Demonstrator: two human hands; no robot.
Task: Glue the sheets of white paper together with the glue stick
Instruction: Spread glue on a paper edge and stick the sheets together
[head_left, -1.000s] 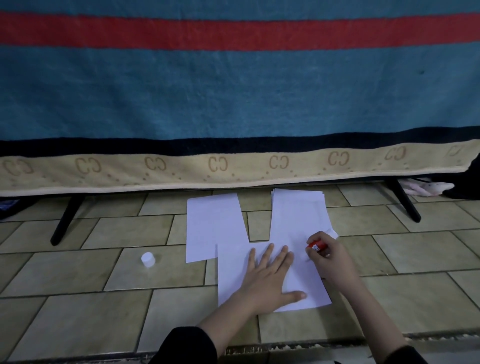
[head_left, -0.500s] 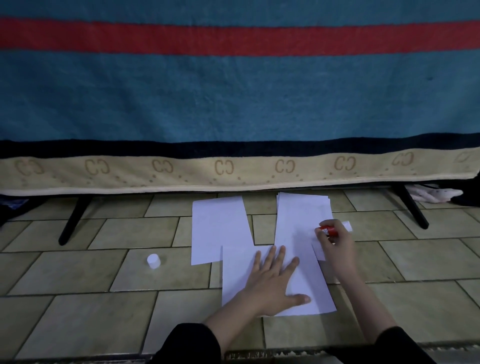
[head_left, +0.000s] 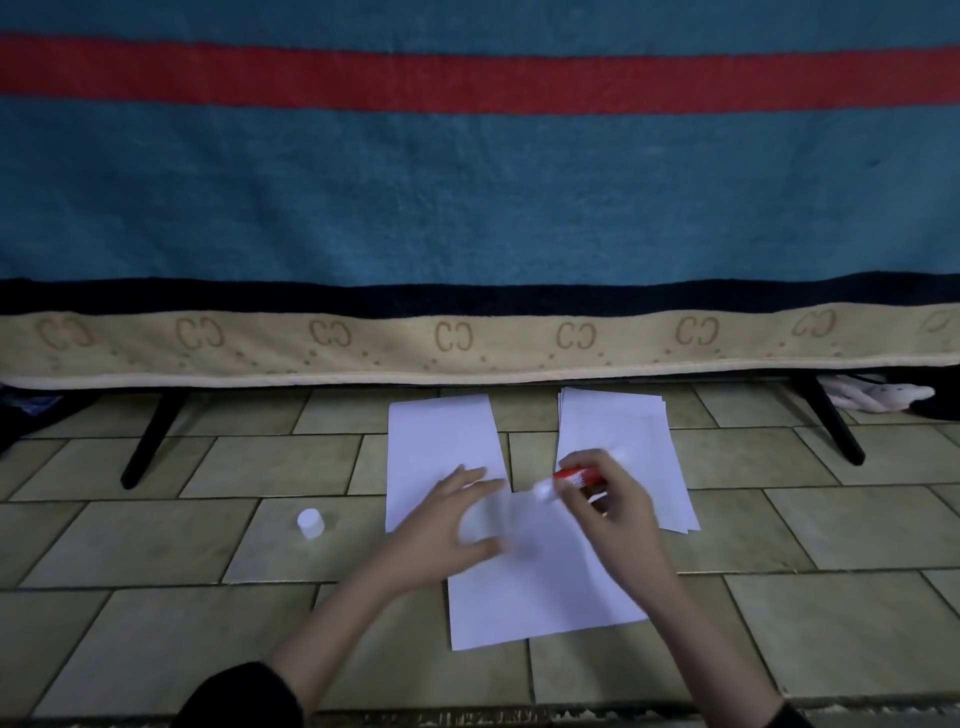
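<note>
A white sheet (head_left: 540, 592) lies on the tiled floor in front of me. My left hand (head_left: 457, 525) rests on its upper left part, fingers spread, blurred by motion. My right hand (head_left: 613, 509) grips a red glue stick (head_left: 576, 475), held sideways with its white tip (head_left: 544, 489) pointing left above the sheet's top edge. Another single sheet (head_left: 441, 447) lies at the back left. A stack of sheets (head_left: 623, 447) lies at the back right, partly behind my right hand.
The white glue cap (head_left: 310, 522) stands on the floor to the left of the sheets. A bed with a blue, red-striped blanket (head_left: 467, 208) fills the back; its black legs (head_left: 150, 441) (head_left: 831, 421) stand on the tiles. A white soft thing (head_left: 878, 397) lies under it, far right.
My right hand has swung the glue stick leftwards from the right edge toward the sheet's top middle. My left hand has shifted up and left on the sheet.
</note>
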